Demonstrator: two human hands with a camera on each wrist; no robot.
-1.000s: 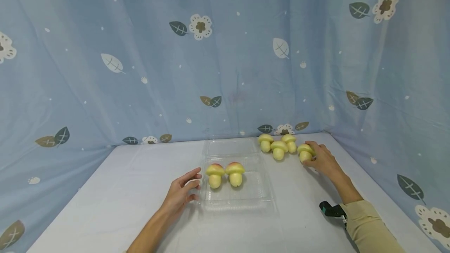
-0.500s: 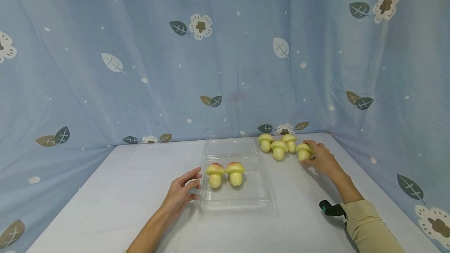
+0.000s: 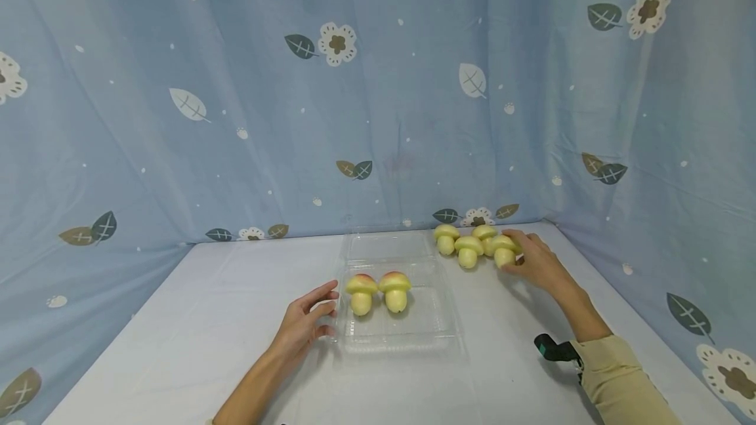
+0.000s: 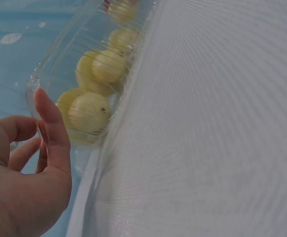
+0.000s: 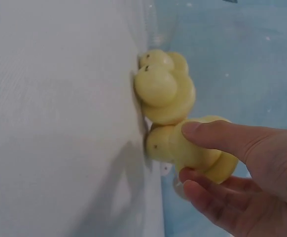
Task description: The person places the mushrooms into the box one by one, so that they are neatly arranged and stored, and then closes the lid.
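My right hand (image 3: 531, 260) grips a yellow toy mushroom (image 3: 504, 249) at the back right of the table; in the right wrist view the thumb and fingers pinch this mushroom (image 5: 190, 150) by its stem and cap. Three more loose mushrooms (image 3: 468, 246) stand just left of it. A clear plastic tray (image 3: 434, 330) holds two yellow mushrooms with reddish caps (image 3: 378, 290). My left hand (image 3: 307, 323) rests with relaxed fingers against the tray's left edge; the left wrist view shows that hand (image 4: 30, 168) beside the tray wall (image 4: 59, 59).
The white table (image 3: 195, 320) is boxed in by a blue leaf-patterned curtain (image 3: 236, 97) at the back and both sides. The tray's open lid (image 3: 386, 244) lies behind it. A dark wrist device (image 3: 552, 349) sits on my right forearm.
My right hand has slid the gripped mushroom a little left and farther back, up against the other loose mushrooms. The left hand has stayed put.
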